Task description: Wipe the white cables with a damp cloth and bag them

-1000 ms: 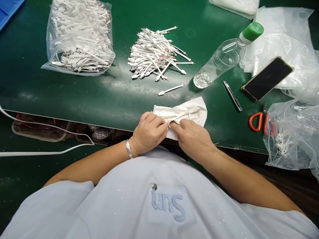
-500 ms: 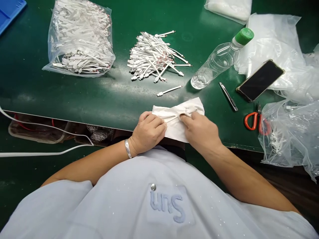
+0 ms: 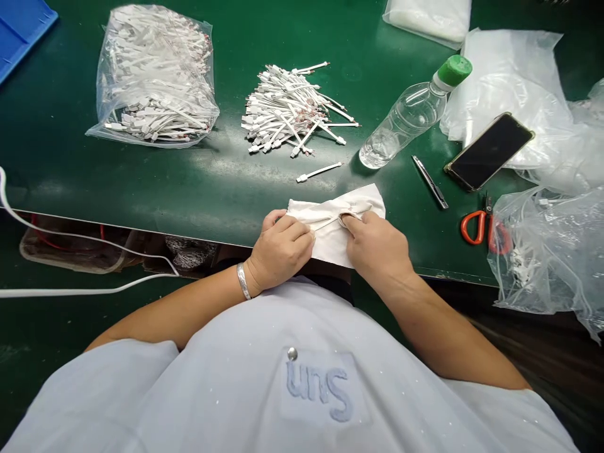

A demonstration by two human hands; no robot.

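A white cloth (image 3: 337, 248) lies creased at the front edge of the green table. My left hand (image 3: 283, 246), with a silver bracelet at its wrist, is closed on the cloth's left side. On the right, my right hand (image 3: 377, 244) pinches a fold of the same cloth, its fingertips partly hidden in the fabric. Just beyond the cloth lies a single short white cable (image 3: 319, 172). Farther back is a loose pile of such cables (image 3: 285, 113).
A clear bag of cables (image 3: 155, 75) lies at the back left, near a blue tray (image 3: 23, 31). To the right are a green-capped bottle (image 3: 406, 116), a cutter (image 3: 430, 182), a phone (image 3: 491, 151), orange-handled scissors (image 3: 474, 228) and plastic bags (image 3: 557, 251).
My right hand has shifted slightly left, and the cloth's fold is bunched more around its fingertips. The left hand keeps its hold. The view has moved a little.
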